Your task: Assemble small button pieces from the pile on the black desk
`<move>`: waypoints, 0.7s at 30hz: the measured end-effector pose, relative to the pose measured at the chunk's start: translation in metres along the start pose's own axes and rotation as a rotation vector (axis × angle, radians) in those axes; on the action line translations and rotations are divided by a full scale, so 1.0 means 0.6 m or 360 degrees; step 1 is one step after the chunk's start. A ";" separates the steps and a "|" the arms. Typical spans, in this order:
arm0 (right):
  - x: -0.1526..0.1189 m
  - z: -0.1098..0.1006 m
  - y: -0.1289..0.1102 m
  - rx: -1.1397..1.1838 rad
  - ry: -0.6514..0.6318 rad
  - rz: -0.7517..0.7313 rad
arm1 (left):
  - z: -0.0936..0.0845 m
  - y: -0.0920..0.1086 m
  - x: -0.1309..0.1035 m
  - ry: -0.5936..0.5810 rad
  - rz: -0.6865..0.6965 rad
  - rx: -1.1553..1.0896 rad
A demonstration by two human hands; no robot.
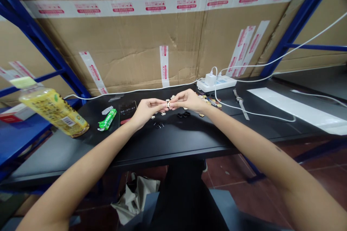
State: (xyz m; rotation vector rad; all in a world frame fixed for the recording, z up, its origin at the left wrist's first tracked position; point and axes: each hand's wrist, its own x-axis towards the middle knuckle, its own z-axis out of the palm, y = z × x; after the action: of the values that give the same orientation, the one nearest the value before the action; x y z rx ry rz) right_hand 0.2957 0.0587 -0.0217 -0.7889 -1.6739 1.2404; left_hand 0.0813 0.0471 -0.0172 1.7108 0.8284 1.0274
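Over the black table, my left hand (148,111) and my right hand (189,100) meet fingertip to fingertip. Between them they pinch a small cream-coloured piece with dark holes (168,104); its exact kind is too small to make out. Below my left hand lie loose cream pieces (163,114) and small black bits (158,125). Black pieces (183,114) sit in a short row under my right hand. Beyond my right wrist a pile of mixed small parts (210,100) is partly hidden by the arm.
At left stand a yellow drink bottle (58,110), a green candy wrapper (107,119) and a phone showing a timer (127,111). A white power strip (217,82) with cables is at the back. A wristwatch (240,104) and a white strip (295,110) lie right. Cardboard (130,39) rises behind.
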 end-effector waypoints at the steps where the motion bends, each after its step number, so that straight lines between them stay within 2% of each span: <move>1: 0.000 0.001 0.000 0.0017 0.0012 0.0006 | 0.000 0.000 0.000 0.0004 0.0006 -0.0002; 21: -0.007 0.012 -0.013 -0.0041 0.0037 0.0044 | -0.001 0.005 -0.005 -0.0036 0.0006 0.0091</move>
State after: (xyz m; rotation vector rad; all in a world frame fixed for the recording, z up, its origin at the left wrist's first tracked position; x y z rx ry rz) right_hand 0.2911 0.0497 -0.0161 -0.8415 -1.6681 1.2264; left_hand 0.0797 0.0439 -0.0149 1.7697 0.8477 0.9937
